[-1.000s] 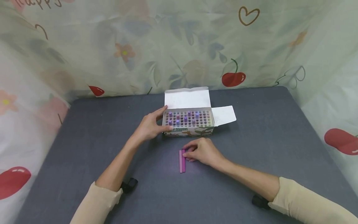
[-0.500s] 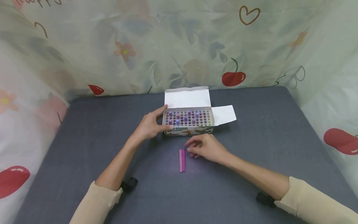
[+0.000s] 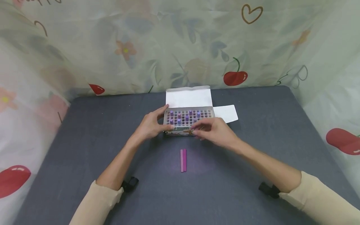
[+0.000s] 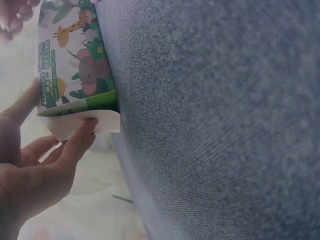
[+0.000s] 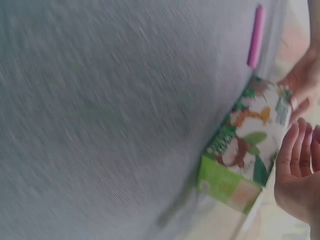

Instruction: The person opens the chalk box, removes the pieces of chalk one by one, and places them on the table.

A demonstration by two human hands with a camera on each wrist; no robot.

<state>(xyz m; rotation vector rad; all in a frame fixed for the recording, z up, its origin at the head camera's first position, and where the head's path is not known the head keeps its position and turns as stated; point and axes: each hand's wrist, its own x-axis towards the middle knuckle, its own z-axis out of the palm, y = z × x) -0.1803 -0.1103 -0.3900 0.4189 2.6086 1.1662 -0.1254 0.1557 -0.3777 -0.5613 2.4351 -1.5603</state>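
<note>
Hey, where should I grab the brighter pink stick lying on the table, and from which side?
Probably best pinched mid-length, coming down from above its right: the bright pink stick lies flat on the table, its right flank exposed, while the paler stick lies close along its left.

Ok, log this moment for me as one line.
left hand: grips box at left end; right hand: at box's front edge; lid: up; two pink sticks: side by side on table

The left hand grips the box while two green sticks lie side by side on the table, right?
Not green: the head view shows pink sticks. The two do lie side by side on the table, and the left hand grips the box.
</note>
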